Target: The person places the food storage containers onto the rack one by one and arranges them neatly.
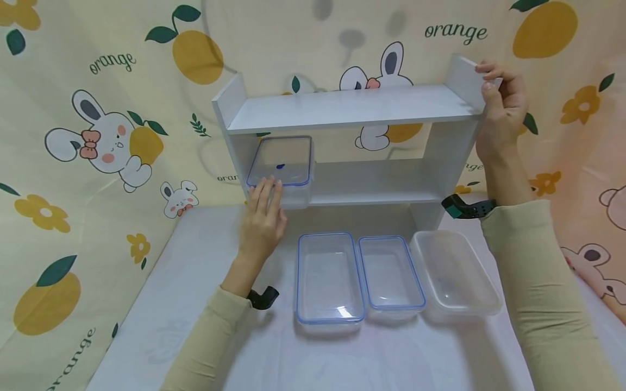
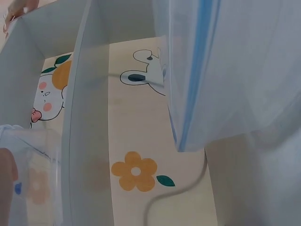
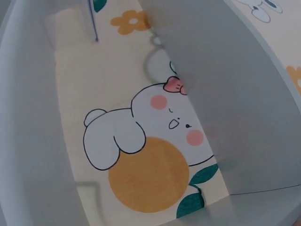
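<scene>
A clear container with a blue-rimmed lid (image 1: 288, 157) stands at the left end of the middle shelf of a white rack (image 1: 371, 182). The left hand (image 1: 261, 220) rests its nearly straight fingers on the container's front edge. In the left wrist view part of a finger (image 2: 6, 183) shows over that container (image 2: 40, 188). At the rack's top right, the right hand (image 1: 504, 108) grips the upright side panel (image 1: 464, 81), fingers over its edge and thumb in front. The right wrist view shows the rack's boards (image 3: 225, 84) and the container's corner, but no hand.
Before the rack, on the white-covered table (image 1: 391, 358), stand two blue-rimmed clear containers (image 1: 330, 279) (image 1: 393, 274) side by side, with a frosted container (image 1: 457, 274) to their right. A printed cloth (image 1: 112, 217) hangs behind and at the left.
</scene>
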{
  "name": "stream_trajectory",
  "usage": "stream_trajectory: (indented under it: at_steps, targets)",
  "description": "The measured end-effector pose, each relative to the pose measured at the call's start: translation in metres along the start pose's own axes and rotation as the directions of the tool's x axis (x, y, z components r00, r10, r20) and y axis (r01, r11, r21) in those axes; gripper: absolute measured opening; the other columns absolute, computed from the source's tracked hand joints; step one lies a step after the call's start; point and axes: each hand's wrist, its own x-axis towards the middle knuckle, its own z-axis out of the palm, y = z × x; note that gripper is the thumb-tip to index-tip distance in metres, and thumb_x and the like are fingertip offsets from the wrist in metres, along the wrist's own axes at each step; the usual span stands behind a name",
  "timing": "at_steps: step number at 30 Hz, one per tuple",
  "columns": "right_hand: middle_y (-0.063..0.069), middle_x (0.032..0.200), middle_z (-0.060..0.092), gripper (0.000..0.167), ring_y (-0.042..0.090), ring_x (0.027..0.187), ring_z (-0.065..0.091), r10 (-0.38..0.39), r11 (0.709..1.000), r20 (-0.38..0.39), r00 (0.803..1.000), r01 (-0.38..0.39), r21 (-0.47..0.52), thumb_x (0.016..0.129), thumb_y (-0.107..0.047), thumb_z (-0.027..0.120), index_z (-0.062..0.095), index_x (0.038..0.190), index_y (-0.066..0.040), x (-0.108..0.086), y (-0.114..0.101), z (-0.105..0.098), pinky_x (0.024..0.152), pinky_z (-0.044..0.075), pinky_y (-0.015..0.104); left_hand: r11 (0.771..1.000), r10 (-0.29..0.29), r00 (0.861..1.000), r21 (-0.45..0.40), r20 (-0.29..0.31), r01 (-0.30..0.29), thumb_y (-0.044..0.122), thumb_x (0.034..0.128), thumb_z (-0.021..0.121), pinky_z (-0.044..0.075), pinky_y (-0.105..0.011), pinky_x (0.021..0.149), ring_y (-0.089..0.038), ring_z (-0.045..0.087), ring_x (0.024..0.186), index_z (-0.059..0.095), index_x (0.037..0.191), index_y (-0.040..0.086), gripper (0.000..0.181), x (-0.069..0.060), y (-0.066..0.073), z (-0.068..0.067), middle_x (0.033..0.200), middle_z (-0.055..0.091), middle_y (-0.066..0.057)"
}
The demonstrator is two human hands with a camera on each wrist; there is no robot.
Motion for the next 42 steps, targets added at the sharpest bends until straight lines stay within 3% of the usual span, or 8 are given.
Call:
stream_trajectory:
  at_steps: [5, 8, 16, 25, 29, 36, 39, 42]
  targets:
    - [0.004, 0.101, 0.066, 0.014, 0.024, 0.120, 0.050, 0.004, 1.000, -0.006, 1.000, -0.004, 0.000, 0.089, 0.004, 0.050, 0.062, 0.089, -0.003, -0.001, 0.000, -0.002, 0.117, 0.026, 0.028, 0.999, -0.045, 0.996, 0.012, 0.071, 0.044, 0.007, 0.0832, 0.063, 0.037, -0.049, 0.115, -0.035, 0.044, 0.135, 0.047, 0.138, -0.001, 0.058, -0.001, 0.004, -0.002, 0.145, 0.048, -0.020]
    - [0.003, 0.100, 0.066, 0.014, 0.023, 0.119, 0.050, 0.005, 1.000, -0.010, 1.000, -0.005, -0.001, 0.089, 0.004, 0.050, 0.062, 0.089, -0.003, -0.003, -0.004, 0.001, 0.116, 0.027, 0.028, 0.998, -0.058, 0.995, 0.020, 0.083, 0.057, 0.008, 0.0822, 0.065, 0.036, -0.048, 0.116, -0.036, 0.042, 0.138, 0.046, 0.139, -0.002, 0.061, -0.003, 0.007, -0.004, 0.147, 0.046, -0.021]
    - [0.003, 0.099, 0.066, 0.013, 0.022, 0.119, 0.051, 0.005, 1.000, -0.016, 1.000, -0.005, -0.013, 0.088, 0.003, 0.050, 0.062, 0.088, -0.004, -0.003, -0.005, 0.005, 0.117, 0.027, 0.028, 0.998, -0.060, 0.998, -0.031, 0.033, 0.061, 0.006, 0.0794, 0.065, 0.041, -0.053, 0.110, -0.035, 0.041, 0.139, 0.046, 0.137, -0.006, 0.062, -0.011, 0.016, -0.011, 0.144, 0.048, -0.023]
    - [0.003, 0.098, 0.066, 0.015, 0.023, 0.119, 0.052, 0.002, 1.000, -0.026, 1.000, -0.002, -0.023, 0.089, 0.003, 0.049, 0.062, 0.087, -0.004, -0.004, -0.006, 0.007, 0.115, 0.030, 0.027, 0.988, -0.042, 0.999, -0.146, 0.013, 0.044, 0.007, 0.0822, 0.060, 0.045, -0.050, 0.107, -0.035, 0.053, 0.127, 0.052, 0.131, -0.007, 0.052, -0.020, 0.032, -0.021, 0.134, 0.057, -0.021]
    - [0.003, 0.099, 0.066, 0.015, 0.024, 0.119, 0.052, -0.001, 1.000, -0.021, 1.000, 0.000, -0.021, 0.089, 0.003, 0.049, 0.063, 0.088, -0.004, -0.003, -0.003, 0.004, 0.115, 0.030, 0.027, 0.970, -0.052, 0.998, -0.236, 0.022, 0.056, 0.005, 0.0782, 0.065, 0.048, -0.051, 0.103, -0.034, 0.058, 0.121, 0.055, 0.128, -0.005, 0.052, -0.023, 0.039, -0.025, 0.129, 0.060, -0.021]
    - [0.005, 0.102, 0.067, 0.017, 0.027, 0.121, 0.052, -0.037, 0.998, -0.017, 0.999, 0.037, -0.044, 0.090, 0.003, 0.049, 0.064, 0.090, -0.005, 0.004, 0.007, -0.005, 0.115, 0.031, 0.028, 0.921, -0.091, 0.988, -0.366, 0.126, 0.132, 0.003, 0.0790, 0.068, 0.052, -0.040, 0.099, -0.030, 0.063, 0.114, 0.058, 0.125, -0.002, 0.048, -0.030, 0.048, -0.029, 0.125, 0.064, -0.017]
    - [0.006, 0.102, 0.067, 0.016, 0.028, 0.120, 0.052, -0.036, 0.999, -0.023, 0.999, 0.036, -0.031, 0.090, 0.003, 0.050, 0.064, 0.090, -0.004, 0.004, 0.007, -0.006, 0.116, 0.031, 0.028, 0.886, -0.120, 0.973, -0.422, 0.195, 0.193, 0.004, 0.0815, 0.067, 0.054, -0.035, 0.096, -0.029, 0.063, 0.114, 0.059, 0.124, 0.000, 0.044, -0.036, 0.050, -0.029, 0.125, 0.063, -0.016]
    - [0.005, 0.101, 0.067, 0.016, 0.028, 0.120, 0.052, -0.040, 0.999, -0.014, 0.999, 0.039, -0.034, 0.089, 0.003, 0.049, 0.064, 0.089, -0.005, 0.004, 0.007, -0.006, 0.115, 0.031, 0.029, 0.846, -0.147, 0.950, -0.463, 0.276, 0.265, 0.006, 0.0844, 0.066, 0.053, -0.035, 0.098, -0.028, 0.062, 0.116, 0.059, 0.124, 0.001, 0.041, -0.042, 0.051, -0.030, 0.125, 0.063, -0.014]
